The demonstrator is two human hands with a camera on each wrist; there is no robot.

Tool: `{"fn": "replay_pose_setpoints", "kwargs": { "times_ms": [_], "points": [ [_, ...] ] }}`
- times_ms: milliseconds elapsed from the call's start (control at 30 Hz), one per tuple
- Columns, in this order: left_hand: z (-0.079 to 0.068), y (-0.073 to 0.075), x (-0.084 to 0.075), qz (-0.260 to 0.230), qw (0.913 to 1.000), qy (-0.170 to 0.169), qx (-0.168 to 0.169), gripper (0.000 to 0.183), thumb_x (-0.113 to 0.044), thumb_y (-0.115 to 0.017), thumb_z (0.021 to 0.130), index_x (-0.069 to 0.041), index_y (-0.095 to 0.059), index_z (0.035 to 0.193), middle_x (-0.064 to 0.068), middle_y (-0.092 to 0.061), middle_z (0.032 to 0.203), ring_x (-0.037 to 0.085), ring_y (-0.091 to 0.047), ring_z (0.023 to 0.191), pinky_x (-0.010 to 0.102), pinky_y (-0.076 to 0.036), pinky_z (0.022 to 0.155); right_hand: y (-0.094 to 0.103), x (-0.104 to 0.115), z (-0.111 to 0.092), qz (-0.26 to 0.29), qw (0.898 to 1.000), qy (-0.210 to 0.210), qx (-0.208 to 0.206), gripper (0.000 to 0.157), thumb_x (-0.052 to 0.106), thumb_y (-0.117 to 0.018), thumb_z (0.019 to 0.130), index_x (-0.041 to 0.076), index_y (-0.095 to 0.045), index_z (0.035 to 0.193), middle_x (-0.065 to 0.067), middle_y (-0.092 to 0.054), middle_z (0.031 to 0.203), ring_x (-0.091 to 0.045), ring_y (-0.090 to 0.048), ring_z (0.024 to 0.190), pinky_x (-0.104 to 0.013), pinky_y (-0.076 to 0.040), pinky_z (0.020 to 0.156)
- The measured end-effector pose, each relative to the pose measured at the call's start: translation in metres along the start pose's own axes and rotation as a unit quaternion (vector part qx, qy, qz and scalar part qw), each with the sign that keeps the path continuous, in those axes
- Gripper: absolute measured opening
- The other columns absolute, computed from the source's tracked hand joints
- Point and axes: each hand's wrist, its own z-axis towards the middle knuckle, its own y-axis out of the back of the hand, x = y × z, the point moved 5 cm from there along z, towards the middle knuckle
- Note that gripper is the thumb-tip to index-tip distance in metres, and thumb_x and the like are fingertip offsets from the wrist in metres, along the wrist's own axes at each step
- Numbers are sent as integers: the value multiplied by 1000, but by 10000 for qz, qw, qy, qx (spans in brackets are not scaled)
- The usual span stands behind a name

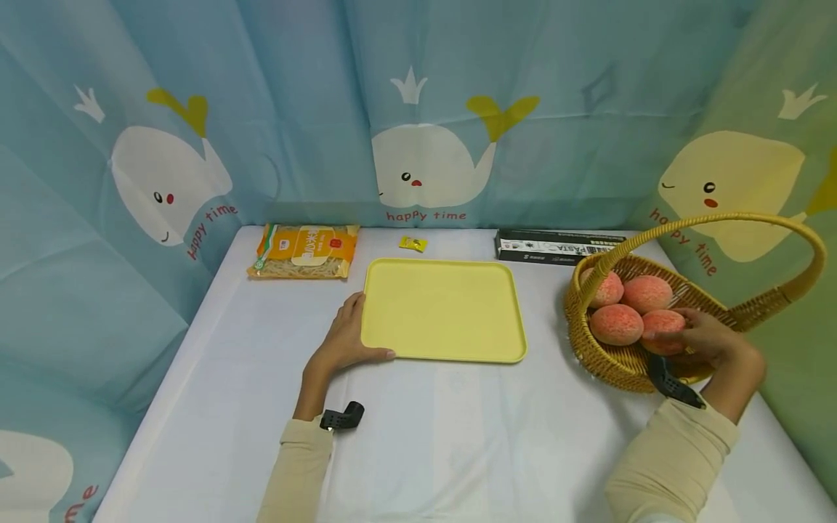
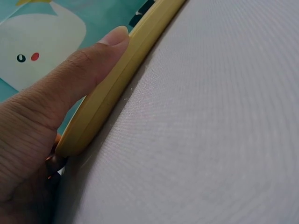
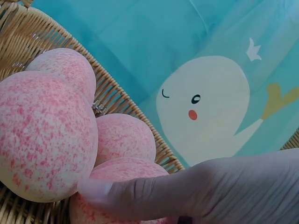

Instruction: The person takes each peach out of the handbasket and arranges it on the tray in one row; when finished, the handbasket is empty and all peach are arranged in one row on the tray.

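Note:
A flat yellow tray (image 1: 445, 312) lies on the white table. My left hand (image 1: 346, 338) holds its near left corner, fingers along the left side and thumb on the front edge. In the left wrist view that thumb (image 2: 100, 58) presses on the tray's rim (image 2: 112, 88). On the right, my right hand (image 1: 709, 338) reaches into a wicker basket (image 1: 598, 370) and grips a pink speckled peach (image 1: 662, 325). The thumb lies across this peach (image 3: 126, 169) in the right wrist view; its other fingers are hidden there. Several like peaches (image 1: 616, 325) sit close beside it.
An orange noodle bag (image 1: 307, 252) lies at the back left, and a small yellow packet (image 1: 413, 244) behind the tray. A black pasta box (image 1: 549, 247) stands at the back right. The basket's tall handle (image 1: 739, 218) arches over its right side. Curtains enclose the table.

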Motion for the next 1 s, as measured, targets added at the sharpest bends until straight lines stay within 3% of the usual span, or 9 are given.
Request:
{"fn": "replay_pose_setpoints", "kwargs": {
  "times_ms": [167,400,800,1000],
  "points": [
    [2,1,-2,-28,10000,-53,-28,130,-56,-87,61,-10,-12,157,12,-15,160,32,-25,143,55,-29,114,-3,3,-5,-8,9998,-165,71,52,27,-59,97,-11,-38,125,-3,-61,102,-3,-61,83,-33,-55,75],
    [1,0,-2,-11,10000,-1,-11,129,-56,-87,61,-11,-12,157,12,-16,160,32,-27,142,54,-30,113,-2,3,-6,93,9999,-50,-62,35,19,-62,96,-7,-47,114,7,-57,91,-6,-59,78,-32,-55,71],
    [-1,0,-4,-8,10000,-6,-15,130,-56,-86,61,-10,-11,157,12,-16,160,32,-28,141,54,-30,113,1,7,-9,-360,9988,14,-326,44,18,-64,94,-15,-46,116,2,-58,90,-5,-58,75,-30,-53,68],
    [-3,1,-2,-18,10000,49,-65,130,-57,-86,61,-10,-13,157,11,-17,159,31,-29,141,53,-31,113,8,16,-15,-1081,9915,143,-705,52,20,-63,93,-19,-42,118,-20,-59,99,-3,-52,75,-24,-47,65]
  ]
}}
